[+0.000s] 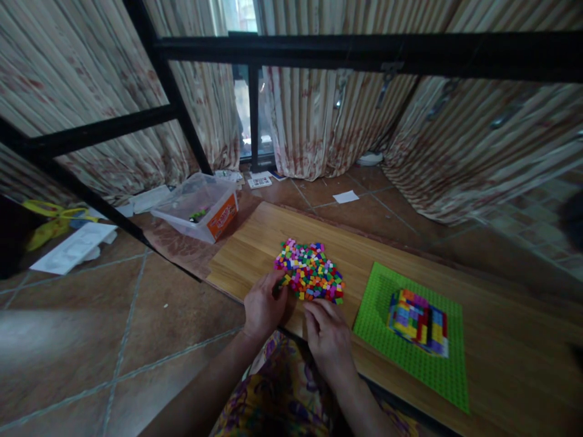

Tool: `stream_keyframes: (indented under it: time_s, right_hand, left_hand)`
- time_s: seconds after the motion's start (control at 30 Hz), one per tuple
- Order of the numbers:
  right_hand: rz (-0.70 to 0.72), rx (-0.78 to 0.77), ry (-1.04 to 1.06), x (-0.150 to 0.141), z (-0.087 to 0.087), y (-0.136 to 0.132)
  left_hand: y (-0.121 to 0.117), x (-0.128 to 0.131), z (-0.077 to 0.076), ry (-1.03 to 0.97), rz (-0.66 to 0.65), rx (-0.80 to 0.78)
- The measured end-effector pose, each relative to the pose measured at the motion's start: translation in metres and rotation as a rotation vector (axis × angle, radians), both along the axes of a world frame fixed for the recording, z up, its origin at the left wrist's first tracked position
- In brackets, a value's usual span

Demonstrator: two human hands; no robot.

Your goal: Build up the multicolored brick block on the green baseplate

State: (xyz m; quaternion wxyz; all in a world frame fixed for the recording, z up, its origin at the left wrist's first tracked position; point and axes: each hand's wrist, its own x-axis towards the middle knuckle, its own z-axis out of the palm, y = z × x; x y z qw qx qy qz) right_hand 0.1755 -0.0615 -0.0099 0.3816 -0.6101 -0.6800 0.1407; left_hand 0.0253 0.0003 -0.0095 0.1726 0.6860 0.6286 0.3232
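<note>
With both hands down at the bottom centre of the frame, we're right on the near edge of the wooden tabletop (243, 258), just above the patterned cloth (282, 388) over the lap, and that edge looks like the danger spot! One careless sweep by the left hand (264, 306) could push small pieces over it. Its fingers are curled, thumb and forefinger close together; whether they pinch a brick, I cannot tell. Alongside it comes the right hand (330, 340), fingers bent and bunched at the pile's near side, and again no telling what, if anything, sits between the tips. A tiny brick could well slip from a grip like that, and a wide swing of that forearm might knock the green baseplate (373, 328) at lower right.

On that plate sits the brick model (416, 318), a chunky, slightly blurred patchwork of red, yellow, blue, orange and purple, with studded green showing all around it.

Just beyond the fingertips, mid-frame, lies the brick pile (312, 270): loose, low and wonderfully messy, pink and white towards its far side, orange, yellow and red nearer. So many colours mixed together, picking the wrong one would be easy! Farther off, left of centre, stands the clear plastic box (189, 227) with its orange label, and behind everything hang striped curtains (300, 121).
</note>
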Motion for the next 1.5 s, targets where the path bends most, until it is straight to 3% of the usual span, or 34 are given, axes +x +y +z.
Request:
stream_keyframes:
  time_s: [0.2, 0.43, 0.53, 0.67, 0.9, 1.0, 1.17, 1.33, 1.5]
  right_hand:
    - [-0.074, -0.122, 0.306, -0.001, 0.012, 0.019]
    - [-0.082, -0.296, 0.74, 0.004, 0.023, 0.048]
    - [-0.154, -0.337, 0.927, 0.006, 0.023, 0.05]
    - [-0.246, -0.359, 1.17, 0.008, 0.026, 0.046]
    - [-0.243, -0.43, 1.465, 0.011, 0.033, 0.038]
    - [-0.263, -0.434, 1.48, 0.016, 0.035, 0.033]
    - [-0.357, -0.387, 1.372, 0.033, 0.032, 0.013]
    - [-0.421, -0.388, 1.216, 0.048, 0.023, -0.011]
    - [-0.469, -0.351, 1.037, 0.059, 0.021, -0.031]
  left_hand:
    - [-0.005, -0.006, -0.002, -0.194, -0.19, 0.099]
    - [0.0, 0.01, 0.007, -0.272, -0.367, 0.127]
    - [0.001, 0.018, 0.009, -0.326, -0.415, 0.174]
    - [0.001, 0.028, 0.014, -0.437, -0.429, 0.199]
    - [-0.002, 0.033, 0.023, -0.61, -0.385, 0.061]
    - [-0.003, 0.034, 0.022, -0.618, -0.399, 0.025]
    - [-0.004, 0.037, 0.016, -0.447, -0.458, 0.023]
    - [-0.006, 0.051, 0.007, -0.241, -0.583, 0.108]
    - [-0.004, 0.06, -0.001, -0.083, -0.574, 0.206]
